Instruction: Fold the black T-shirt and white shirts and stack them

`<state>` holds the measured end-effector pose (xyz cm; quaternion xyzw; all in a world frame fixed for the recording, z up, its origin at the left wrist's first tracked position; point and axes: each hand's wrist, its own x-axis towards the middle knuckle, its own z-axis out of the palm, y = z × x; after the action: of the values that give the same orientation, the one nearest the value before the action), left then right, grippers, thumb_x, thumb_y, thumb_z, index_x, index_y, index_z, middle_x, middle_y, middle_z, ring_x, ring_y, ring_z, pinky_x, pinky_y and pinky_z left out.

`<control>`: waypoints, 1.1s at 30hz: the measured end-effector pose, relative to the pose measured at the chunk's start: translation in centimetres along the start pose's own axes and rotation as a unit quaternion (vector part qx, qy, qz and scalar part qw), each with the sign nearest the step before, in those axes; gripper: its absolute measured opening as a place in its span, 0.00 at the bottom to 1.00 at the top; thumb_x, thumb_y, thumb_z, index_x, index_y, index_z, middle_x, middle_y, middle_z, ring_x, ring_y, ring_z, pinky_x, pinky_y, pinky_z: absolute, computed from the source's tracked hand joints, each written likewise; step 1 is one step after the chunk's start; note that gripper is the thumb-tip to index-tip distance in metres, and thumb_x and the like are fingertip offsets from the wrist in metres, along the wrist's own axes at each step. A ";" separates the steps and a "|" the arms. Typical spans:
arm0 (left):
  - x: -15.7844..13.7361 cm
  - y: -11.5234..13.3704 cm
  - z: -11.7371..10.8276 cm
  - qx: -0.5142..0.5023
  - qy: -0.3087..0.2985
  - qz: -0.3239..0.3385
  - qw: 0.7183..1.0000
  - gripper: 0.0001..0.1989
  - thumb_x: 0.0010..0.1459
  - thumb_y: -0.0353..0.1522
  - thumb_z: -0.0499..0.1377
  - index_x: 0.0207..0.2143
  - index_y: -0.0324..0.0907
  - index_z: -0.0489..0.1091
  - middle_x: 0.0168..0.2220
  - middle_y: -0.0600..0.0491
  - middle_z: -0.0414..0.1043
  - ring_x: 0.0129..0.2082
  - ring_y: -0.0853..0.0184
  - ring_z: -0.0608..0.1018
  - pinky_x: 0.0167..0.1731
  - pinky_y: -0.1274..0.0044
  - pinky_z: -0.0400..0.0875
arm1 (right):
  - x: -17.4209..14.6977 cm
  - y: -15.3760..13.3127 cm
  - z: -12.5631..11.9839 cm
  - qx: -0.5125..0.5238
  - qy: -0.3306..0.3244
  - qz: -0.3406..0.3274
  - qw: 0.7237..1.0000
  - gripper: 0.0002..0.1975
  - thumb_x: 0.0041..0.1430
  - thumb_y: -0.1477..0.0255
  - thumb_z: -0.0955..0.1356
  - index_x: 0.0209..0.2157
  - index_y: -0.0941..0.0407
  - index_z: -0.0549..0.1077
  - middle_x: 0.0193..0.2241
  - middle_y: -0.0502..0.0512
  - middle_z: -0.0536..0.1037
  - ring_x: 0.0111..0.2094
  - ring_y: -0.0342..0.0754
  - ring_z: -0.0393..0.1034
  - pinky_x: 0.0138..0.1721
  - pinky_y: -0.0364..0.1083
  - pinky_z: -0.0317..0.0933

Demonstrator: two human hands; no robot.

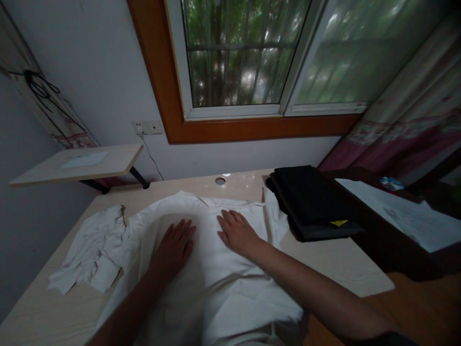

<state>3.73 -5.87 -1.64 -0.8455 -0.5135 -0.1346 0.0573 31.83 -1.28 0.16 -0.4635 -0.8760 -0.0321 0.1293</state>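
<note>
The white garment [230, 288] lies spread over the middle of the worktop [342, 266], mostly flat toward the far side and creased nearer the person, where it runs out of the bottom of the view. Its crumpled sleeve [90, 254] lies to the left, and a narrower fold of cloth sits at the right, just beside the black pile [306, 199], which shows a yellow patch [339, 223]. The left hand [176, 242] rests palm down on the cloth, fingers extended and slightly parted, thumb apart, with hold of nothing. The right hand [236, 233] also lies palm down near the garment's far edge, its fingers loosely stretched and a little bent, gripping nothing. The two hands are apart, with bare cloth between them. Beyond the garment is a round hole [220, 181] in the worktop; at the far left stands a shelf [46, 172] bearing a paper [84, 159].
</note>
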 end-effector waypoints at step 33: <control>4.7 -10.3 1.1 0.101 0.002 -0.208 0.973 0.26 0.70 0.42 0.45 0.65 0.42 0.61 0.68 0.39 0.59 0.69 0.52 0.61 0.64 0.54 0.56 | 5.4 7.0 1.7 0.046 0.050 0.048 0.997 0.22 0.68 0.67 0.64 0.60 0.60 0.70 0.60 0.66 0.71 0.61 0.56 0.62 0.64 0.54 0.56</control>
<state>-3.13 3.23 -1.79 -0.7095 -0.6893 -0.0922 0.1144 34.34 7.32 -0.51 -0.4966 -0.8457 -0.0089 0.1954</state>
